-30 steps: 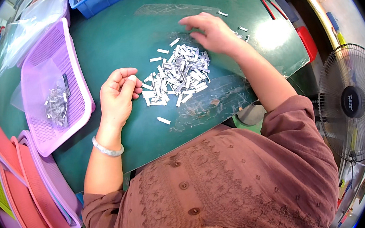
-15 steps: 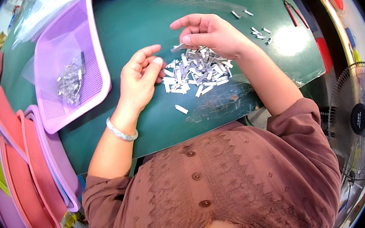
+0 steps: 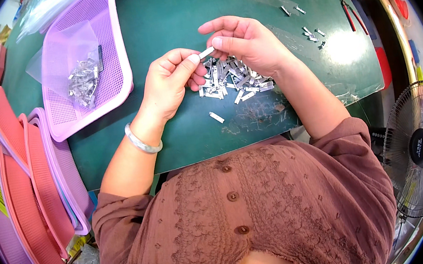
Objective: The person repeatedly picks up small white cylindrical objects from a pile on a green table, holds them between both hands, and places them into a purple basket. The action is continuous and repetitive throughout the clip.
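A small, narrow silvery metal piece (image 3: 207, 52) is held above the table between my two hands. My left hand (image 3: 171, 79) pinches its near-left end between thumb and fingers. At its other end, the thumb and bent fingers of my right hand (image 3: 250, 44) close on it. Right below lies a heap of similar small metal pieces (image 3: 239, 80), partly covered by the right hand. One loose piece (image 3: 216, 117) rests nearer me on the green table (image 3: 171, 141).
To the left stands a purple basket (image 3: 118, 54) with a clear bag of metal pieces (image 3: 84, 83) inside. Stacked coloured baskets (image 3: 27, 197) crowd the left side. Red-handled pliers (image 3: 350, 17) and a few loose pieces lie far right, with a fan (image 3: 413, 149) beyond the edge.
My left hand has moved right and up and now grips the metal piece that the right hand held alone. The whole view has shifted slightly.
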`<action>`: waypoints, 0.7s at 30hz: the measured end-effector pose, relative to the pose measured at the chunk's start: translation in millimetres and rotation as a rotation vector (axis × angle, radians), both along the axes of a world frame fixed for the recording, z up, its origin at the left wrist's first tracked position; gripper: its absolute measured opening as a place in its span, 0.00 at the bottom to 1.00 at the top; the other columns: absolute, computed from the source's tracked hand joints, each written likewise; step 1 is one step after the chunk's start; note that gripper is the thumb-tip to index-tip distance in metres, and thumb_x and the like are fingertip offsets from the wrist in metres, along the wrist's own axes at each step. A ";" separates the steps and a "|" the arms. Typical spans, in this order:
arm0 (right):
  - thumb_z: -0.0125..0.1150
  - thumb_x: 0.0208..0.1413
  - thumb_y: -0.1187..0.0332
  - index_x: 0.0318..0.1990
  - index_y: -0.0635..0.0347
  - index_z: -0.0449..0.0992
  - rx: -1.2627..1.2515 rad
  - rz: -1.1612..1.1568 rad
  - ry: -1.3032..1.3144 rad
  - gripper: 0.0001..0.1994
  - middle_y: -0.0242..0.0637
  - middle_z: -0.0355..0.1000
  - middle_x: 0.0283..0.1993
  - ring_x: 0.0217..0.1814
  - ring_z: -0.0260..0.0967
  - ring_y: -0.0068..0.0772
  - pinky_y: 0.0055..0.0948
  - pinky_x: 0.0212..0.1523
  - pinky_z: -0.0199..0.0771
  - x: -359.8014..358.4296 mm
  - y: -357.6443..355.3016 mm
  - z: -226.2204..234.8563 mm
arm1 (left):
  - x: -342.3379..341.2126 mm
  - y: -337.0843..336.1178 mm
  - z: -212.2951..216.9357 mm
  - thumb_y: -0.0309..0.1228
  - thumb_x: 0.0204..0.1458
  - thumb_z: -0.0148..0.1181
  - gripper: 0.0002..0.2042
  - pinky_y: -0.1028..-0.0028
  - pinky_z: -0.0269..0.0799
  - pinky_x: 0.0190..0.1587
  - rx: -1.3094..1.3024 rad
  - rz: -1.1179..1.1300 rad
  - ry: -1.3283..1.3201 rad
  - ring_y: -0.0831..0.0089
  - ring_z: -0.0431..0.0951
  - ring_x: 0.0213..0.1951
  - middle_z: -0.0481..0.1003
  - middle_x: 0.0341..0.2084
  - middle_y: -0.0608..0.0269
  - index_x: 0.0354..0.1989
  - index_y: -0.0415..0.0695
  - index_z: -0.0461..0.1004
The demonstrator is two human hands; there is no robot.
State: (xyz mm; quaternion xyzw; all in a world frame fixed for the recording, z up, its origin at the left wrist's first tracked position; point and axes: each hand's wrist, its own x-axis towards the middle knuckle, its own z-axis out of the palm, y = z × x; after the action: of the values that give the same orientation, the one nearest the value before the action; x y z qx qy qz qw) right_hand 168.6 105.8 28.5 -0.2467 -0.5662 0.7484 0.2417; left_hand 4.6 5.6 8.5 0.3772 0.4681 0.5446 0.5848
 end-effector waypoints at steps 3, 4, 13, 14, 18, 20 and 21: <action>0.55 0.50 0.74 0.46 0.68 0.68 -0.054 -0.002 0.035 0.15 0.32 0.70 0.30 0.29 0.64 0.17 0.16 0.34 0.67 1.2 0.5 -0.6 | -0.6 0.8 -0.8 0.31 0.54 0.51 0.08 0.84 0.66 0.25 -0.025 0.010 -0.031 0.82 0.71 0.23 0.73 0.22 0.66 0.33 0.39 0.72; 0.55 0.50 0.74 0.46 0.68 0.68 -0.056 0.002 0.030 0.15 0.33 0.70 0.30 0.29 0.64 0.17 0.16 0.34 0.67 2.1 1.2 -1.2 | -0.6 0.8 -1.2 0.31 0.54 0.51 0.08 0.84 0.66 0.25 -0.027 0.009 -0.026 0.82 0.71 0.23 0.73 0.22 0.66 0.33 0.39 0.72; 0.57 0.48 0.77 0.48 0.68 0.66 0.048 0.018 -0.039 0.17 0.33 0.71 0.32 0.33 0.66 0.18 0.17 0.36 0.68 5.9 -1.4 1.9 | 2.2 0.1 -2.3 0.28 0.53 0.52 0.07 0.83 0.68 0.27 0.001 0.027 0.007 0.80 0.72 0.24 0.73 0.24 0.64 0.37 0.38 0.71; 0.57 0.48 0.77 0.48 0.68 0.66 0.062 0.017 -0.040 0.18 0.32 0.71 0.32 0.33 0.67 0.18 0.17 0.37 0.68 6.0 -1.3 1.7 | 2.4 0.0 -2.3 0.28 0.53 0.52 0.08 0.82 0.68 0.28 0.003 0.028 0.002 0.80 0.72 0.25 0.73 0.25 0.64 0.38 0.38 0.70; 0.57 0.47 0.78 0.48 0.69 0.66 0.155 -0.020 -0.011 0.18 0.33 0.71 0.33 0.35 0.67 0.19 0.17 0.38 0.68 4.9 -3.0 1.0 | 4.9 0.4 -1.7 0.25 0.51 0.53 0.08 0.81 0.71 0.31 0.058 0.062 -0.017 0.77 0.74 0.28 0.74 0.27 0.60 0.39 0.36 0.70; 0.57 0.47 0.79 0.48 0.69 0.65 0.170 -0.028 -0.005 0.18 0.33 0.71 0.33 0.35 0.67 0.19 0.18 0.38 0.68 4.3 -3.6 0.7 | 5.5 0.0 -1.4 0.24 0.51 0.53 0.09 0.80 0.72 0.32 0.067 0.076 -0.024 0.76 0.75 0.30 0.74 0.29 0.59 0.40 0.35 0.69; 0.56 0.47 0.80 0.49 0.68 0.65 0.180 -0.023 0.001 0.18 0.34 0.71 0.34 0.36 0.67 0.19 0.18 0.39 0.67 4.3 -3.6 0.4 | 5.8 -0.1 -1.3 0.23 0.51 0.53 0.09 0.80 0.72 0.33 0.076 0.080 -0.024 0.76 0.75 0.30 0.74 0.29 0.59 0.40 0.35 0.69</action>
State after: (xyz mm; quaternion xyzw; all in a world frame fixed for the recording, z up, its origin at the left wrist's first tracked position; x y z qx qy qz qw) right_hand 173.0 102.1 28.9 -0.2302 -0.6281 0.6919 0.2717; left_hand 10.3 5.5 7.2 0.3738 0.4548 0.5895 0.5532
